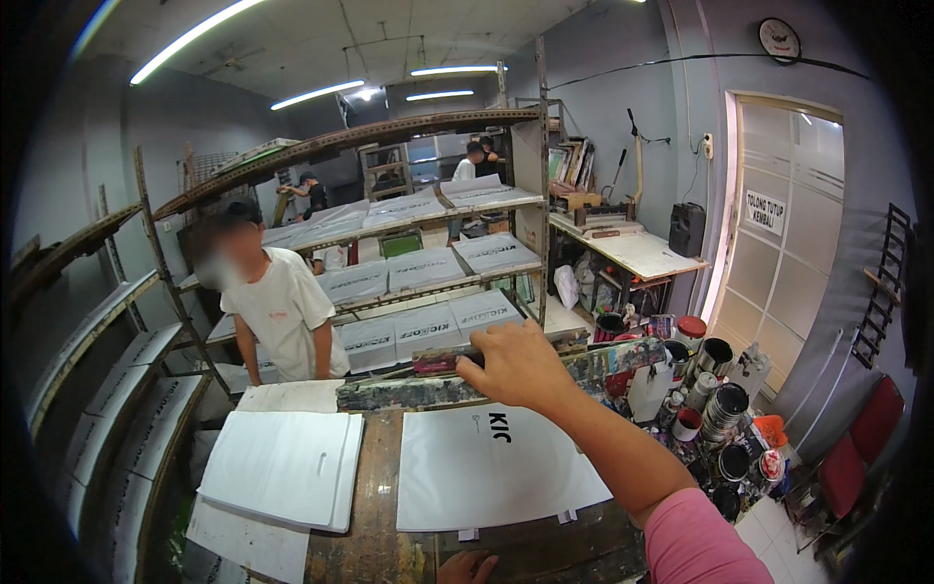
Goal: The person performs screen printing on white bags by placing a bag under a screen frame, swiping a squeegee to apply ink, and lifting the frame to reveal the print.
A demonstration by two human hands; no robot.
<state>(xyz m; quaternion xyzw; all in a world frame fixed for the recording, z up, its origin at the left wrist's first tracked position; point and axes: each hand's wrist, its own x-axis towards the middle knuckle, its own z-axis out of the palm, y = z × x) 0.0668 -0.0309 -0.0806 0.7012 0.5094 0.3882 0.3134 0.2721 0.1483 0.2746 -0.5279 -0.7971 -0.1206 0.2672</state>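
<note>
My right hand (520, 365) reaches across the table, fingers wrapped round a reddish, paint-stained wooden bar (435, 361). Just behind it runs a longer bar (389, 391) crusted with dried paint. Below my right arm, a flat white sheet or bag (486, 469) with black print near its top lies on the dark, stained tabletop (375, 487). Small pale tabs (468, 534) show at its near edge. To the left is a stack of white sheets or bags (277, 467). At the bottom edge my left hand (467, 567), partly cut off, rests by the table with fingers extended, holding nothing visible.
Beyond the table, metal racks (428, 270) hold printed white pieces; another rack (146, 419) stands left. A person in a white shirt (282, 316) stands at the far left side. Paint cans (725, 404) crowd the right, near a red chair (861, 448) and a door (783, 214).
</note>
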